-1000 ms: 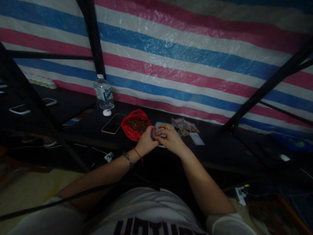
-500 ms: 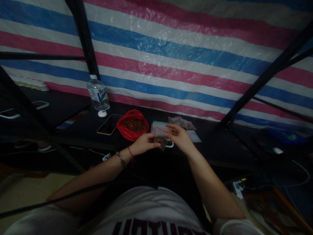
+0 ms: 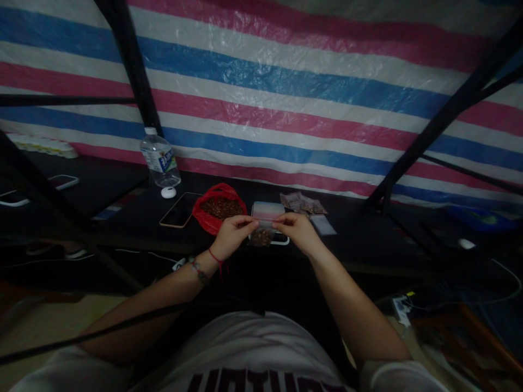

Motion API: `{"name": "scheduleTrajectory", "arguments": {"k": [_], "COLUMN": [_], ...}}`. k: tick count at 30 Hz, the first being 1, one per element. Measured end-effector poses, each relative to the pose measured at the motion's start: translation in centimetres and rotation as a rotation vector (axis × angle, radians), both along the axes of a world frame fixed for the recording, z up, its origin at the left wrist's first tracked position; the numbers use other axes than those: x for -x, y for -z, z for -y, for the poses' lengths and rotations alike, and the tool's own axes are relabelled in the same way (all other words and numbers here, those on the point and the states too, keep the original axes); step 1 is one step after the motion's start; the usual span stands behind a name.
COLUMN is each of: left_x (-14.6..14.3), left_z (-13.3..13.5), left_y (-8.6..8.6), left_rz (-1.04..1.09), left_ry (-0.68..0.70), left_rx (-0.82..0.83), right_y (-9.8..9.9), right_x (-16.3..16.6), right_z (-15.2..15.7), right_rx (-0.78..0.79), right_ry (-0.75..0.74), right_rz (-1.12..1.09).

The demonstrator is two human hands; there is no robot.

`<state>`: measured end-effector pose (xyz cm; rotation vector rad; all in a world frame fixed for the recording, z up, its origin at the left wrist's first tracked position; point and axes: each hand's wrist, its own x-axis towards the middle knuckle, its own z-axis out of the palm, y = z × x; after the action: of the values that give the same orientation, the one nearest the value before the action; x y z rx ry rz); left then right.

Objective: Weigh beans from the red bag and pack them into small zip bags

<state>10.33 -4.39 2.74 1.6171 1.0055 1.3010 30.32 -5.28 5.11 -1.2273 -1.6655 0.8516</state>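
Note:
A small clear zip bag [image 3: 261, 236] with brown grains or seeds in its lower part hangs upright between my hands. My left hand [image 3: 233, 234] pinches its top left corner, and my right hand [image 3: 297, 230] pinches the top right corner. Behind the bag lies a flat pale device that looks like a small scale [image 3: 267, 209], partly hidden by the bag and fingers. To the left of it an open red plastic bag [image 3: 207, 222] holds a heap of the same brown grains. Several filled small bags [image 3: 302, 202] lie beyond my right hand, beside a flat stack of clear bags [image 3: 323, 224].
A phone [image 3: 180, 210] lies left of the red bag. Behind it stand a large clear plastic bottle [image 3: 160, 158] and a small white case [image 3: 168, 193]. Black metal posts [image 3: 133, 71] frame the black table [image 3: 359, 239]. A striped plastic sheet [image 3: 269, 109] hangs behind.
My left hand has moved up from the bag's side to its top edge. My right fingers have closed on the opposite corner, and the bag now hangs straight between them.

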Motion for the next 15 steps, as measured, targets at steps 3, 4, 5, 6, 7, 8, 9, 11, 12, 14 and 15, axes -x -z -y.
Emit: {"name": "scheduleTrajectory", "arguments": {"k": [3,4,5,6,7,8,9,11,12,14,15], "left_x": [0.1,0.1,0.1,0.1,0.1,0.1,0.1,0.1,0.0,-0.1,-0.1], "left_z": [0.0,0.0,-0.1,-0.2,-0.4,-0.5,-0.6,-0.8,-0.8,-0.7,-0.6], "left_y": [-0.3,-0.3,-0.3,-0.3,-0.2,-0.1,0.0,0.2,0.3,0.3,0.3], "left_rz": [0.035,0.041,0.039,0.029,0.013,-0.005,-0.021,-0.041,-0.043,-0.022,-0.008], "left_ry": [-0.019,-0.023,-0.026,-0.030,-0.035,-0.041,-0.049,-0.062,-0.064,-0.053,-0.041], "left_rx": [0.014,0.018,0.021,0.020,0.015,0.007,-0.003,-0.018,-0.019,-0.007,0.004], "right_y": [-0.2,-0.3,-0.3,-0.3,-0.2,-0.1,0.1,0.5,0.7,1.0,1.2], "right_x": [0.1,0.1,0.1,0.2,0.2,0.2,0.1,0.0,0.0,0.0,0.0], "right_z": [0.1,0.1,0.1,0.1,0.0,-0.1,-0.2,-0.4,-0.6,-0.7,-0.7], "right_rx": [0.033,0.039,0.044,0.047,0.049,0.047,0.036,-0.005,-0.029,-0.074,-0.089], "right_ry": [0.033,0.041,0.049,0.057,0.065,0.071,0.076,0.091,0.097,0.104,0.101], "right_rz": [-0.054,-0.061,-0.063,-0.062,-0.059,-0.053,-0.045,-0.022,-0.010,0.004,0.005]}}
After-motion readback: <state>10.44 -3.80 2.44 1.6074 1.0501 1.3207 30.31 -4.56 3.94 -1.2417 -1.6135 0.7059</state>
